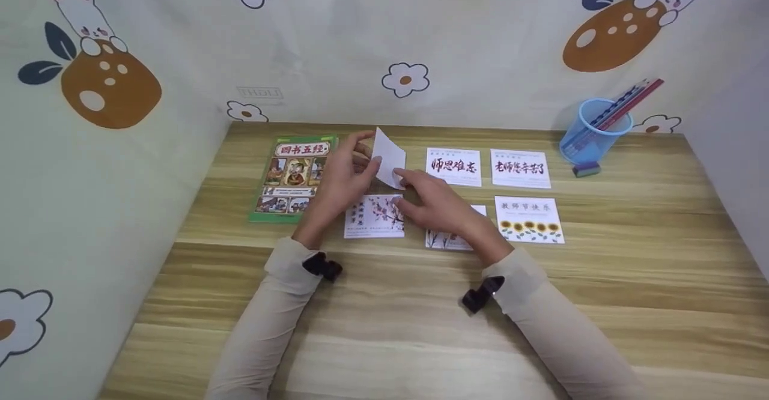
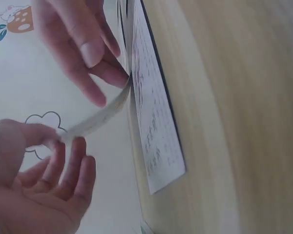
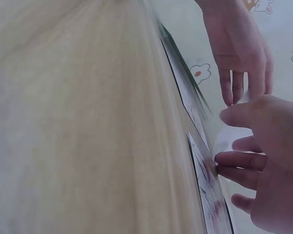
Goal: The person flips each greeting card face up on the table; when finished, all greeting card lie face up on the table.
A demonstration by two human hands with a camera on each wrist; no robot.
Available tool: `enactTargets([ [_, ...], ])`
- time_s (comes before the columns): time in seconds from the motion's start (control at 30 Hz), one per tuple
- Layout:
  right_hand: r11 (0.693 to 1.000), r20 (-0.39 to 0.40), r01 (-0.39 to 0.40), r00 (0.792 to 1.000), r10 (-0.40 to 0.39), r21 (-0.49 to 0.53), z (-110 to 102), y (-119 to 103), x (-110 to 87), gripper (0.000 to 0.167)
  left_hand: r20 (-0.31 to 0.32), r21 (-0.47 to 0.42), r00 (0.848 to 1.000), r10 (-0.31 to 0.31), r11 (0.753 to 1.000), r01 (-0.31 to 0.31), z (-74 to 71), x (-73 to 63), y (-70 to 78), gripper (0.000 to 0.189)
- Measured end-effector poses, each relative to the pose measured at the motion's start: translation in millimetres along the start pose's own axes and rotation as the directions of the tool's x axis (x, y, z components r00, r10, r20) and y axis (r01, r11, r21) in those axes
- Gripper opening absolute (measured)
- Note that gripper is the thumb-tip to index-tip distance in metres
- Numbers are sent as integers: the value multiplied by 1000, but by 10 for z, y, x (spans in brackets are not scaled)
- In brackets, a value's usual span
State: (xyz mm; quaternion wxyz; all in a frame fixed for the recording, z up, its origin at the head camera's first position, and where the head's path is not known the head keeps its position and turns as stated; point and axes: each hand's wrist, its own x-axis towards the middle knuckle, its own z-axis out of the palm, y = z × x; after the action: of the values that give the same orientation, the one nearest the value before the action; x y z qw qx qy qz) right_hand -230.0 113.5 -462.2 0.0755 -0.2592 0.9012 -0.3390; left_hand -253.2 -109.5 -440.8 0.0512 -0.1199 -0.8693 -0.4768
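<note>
My left hand (image 1: 345, 172) pinches one edge of a small white card (image 1: 389, 158) between thumb and fingers, holding it tilted up with its blank side showing in the head view. In the left wrist view the card (image 2: 100, 119) looks bowed, its lower end close to the table. The right hand (image 1: 441, 203) touches the card's lower right part with its fingertips, thumb apart. Just below the raised card lies a plum-blossom card (image 1: 375, 217). Another card (image 1: 453, 241) is partly covered by my right hand and wrist.
A green comic-style book (image 1: 279, 175) lies left, partly under my left arm. Right of my hands are two red-lettered cards, one nearer (image 1: 453, 167) and one farther (image 1: 520, 169), plus a sunflower card (image 1: 528, 220). A blue pencil cup (image 1: 592, 133) stands behind a small eraser-like block (image 1: 586, 169).
</note>
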Motion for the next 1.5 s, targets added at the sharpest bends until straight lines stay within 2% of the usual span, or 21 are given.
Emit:
enactTargets([
  [0.1,992,-40,1,999,4,130,-3,10,23,64,86,-39,996,12,999,-9,49,-26,31,47],
  [0.2,974,-99,24,995,-2,224,-18,0,44,57,197,-61,980,26,998,-14,91,-41,42,56],
  [0.3,956,-181,34,983,20,291,-34,-11,57,51,261,-53,964,48,998,-35,111,-43,28,60],
  [0.4,943,-266,27,962,66,331,-52,-9,65,43,276,-19,958,71,997,-69,115,-44,0,53],
  [0.5,919,-316,14,941,121,394,-66,4,69,40,264,48,962,74,995,-90,110,-56,-30,45],
  [0.6,895,-347,19,925,153,445,-75,22,76,56,239,115,970,40,991,-69,97,-67,-39,51],
  [0.67,892,-366,29,917,156,452,-72,27,77,68,234,125,972,8,991,-39,89,-67,-47,57],
  [0.77,905,-380,34,914,144,425,-61,29,73,74,251,90,968,-16,996,-7,71,-54,-60,64],
  [0.87,937,-369,-4,919,142,350,-50,36,67,64,254,77,967,-17,997,-3,49,-34,-72,64],
  [1.0,972,-329,-73,933,146,225,-42,43,60,43,238,164,970,-47,986,8,18,-35,-73,62],
  [1.1,985,-280,-100,950,138,144,-25,45,51,35,256,241,962,-92,970,29,6,-56,-71,61],
  [1.23,995,-201,-102,974,102,12,9,42,33,38,270,330,953,-140,943,45,-3,-90,-68,56],
  [1.33,993,-124,-83,990,73,-80,34,21,14,41,254,373,955,-153,926,49,-9,-104,-72,54],
  [1.5,983,8,-40,999,42,-179,57,-41,-16,53,234,417,956,-180,906,69,-17,-119,-83,58],
])
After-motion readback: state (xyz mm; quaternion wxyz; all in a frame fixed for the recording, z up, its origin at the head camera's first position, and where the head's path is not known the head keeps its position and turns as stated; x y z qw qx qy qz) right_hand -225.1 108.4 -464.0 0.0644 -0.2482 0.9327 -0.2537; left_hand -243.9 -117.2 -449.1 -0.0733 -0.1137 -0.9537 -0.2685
